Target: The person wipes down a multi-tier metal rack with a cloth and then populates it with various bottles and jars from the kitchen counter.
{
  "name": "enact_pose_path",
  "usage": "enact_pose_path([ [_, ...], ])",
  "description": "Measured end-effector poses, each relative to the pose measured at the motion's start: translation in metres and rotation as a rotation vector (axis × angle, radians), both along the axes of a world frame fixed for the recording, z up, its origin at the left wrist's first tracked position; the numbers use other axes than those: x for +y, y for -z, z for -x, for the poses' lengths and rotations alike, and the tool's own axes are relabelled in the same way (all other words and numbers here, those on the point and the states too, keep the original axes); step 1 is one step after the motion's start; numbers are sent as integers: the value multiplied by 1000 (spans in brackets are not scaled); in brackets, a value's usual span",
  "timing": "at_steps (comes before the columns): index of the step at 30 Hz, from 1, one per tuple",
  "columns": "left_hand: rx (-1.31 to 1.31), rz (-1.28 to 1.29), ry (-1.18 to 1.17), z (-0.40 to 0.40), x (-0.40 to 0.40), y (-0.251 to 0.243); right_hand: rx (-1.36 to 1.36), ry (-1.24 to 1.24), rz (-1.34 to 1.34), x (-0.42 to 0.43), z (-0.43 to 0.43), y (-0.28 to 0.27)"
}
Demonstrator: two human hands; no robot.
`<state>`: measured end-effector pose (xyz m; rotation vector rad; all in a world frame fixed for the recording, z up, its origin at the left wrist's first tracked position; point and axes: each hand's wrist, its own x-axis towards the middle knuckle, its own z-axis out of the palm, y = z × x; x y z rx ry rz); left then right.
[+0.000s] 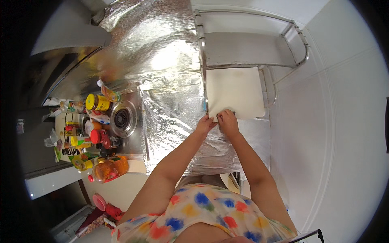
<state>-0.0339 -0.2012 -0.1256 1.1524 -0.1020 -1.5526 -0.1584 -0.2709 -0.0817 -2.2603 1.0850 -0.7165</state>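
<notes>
In front of me lies a flat whitish board or sheet [235,91], on the foil-covered counter at the foot of a metal rack. My left hand [205,126] pinches its near left corner, with the thumb turned inward. Close beside it, my right hand [228,122] rests on the near edge with bent fingers. A small dark object [233,113] shows at both sides of the right fingers. Most of it is hidden, so its kind is unclear.
The metal rack [249,48] stands over the board's far end, against a white wall [301,127]. Leftward is a gas stove burner [122,119], crowded by jars and bottles, including a large oil bottle [111,169]. Foil sheeting [173,127] covers the counter between.
</notes>
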Motion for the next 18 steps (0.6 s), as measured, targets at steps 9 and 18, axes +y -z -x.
enact_pose_path([
  [9,-524,-76,137,-30,22,-8,-77,387,65,-50,95,-19],
  [18,-1779,361,483,-43,-13,-64,-164,649,-2,-44,88,9],
])
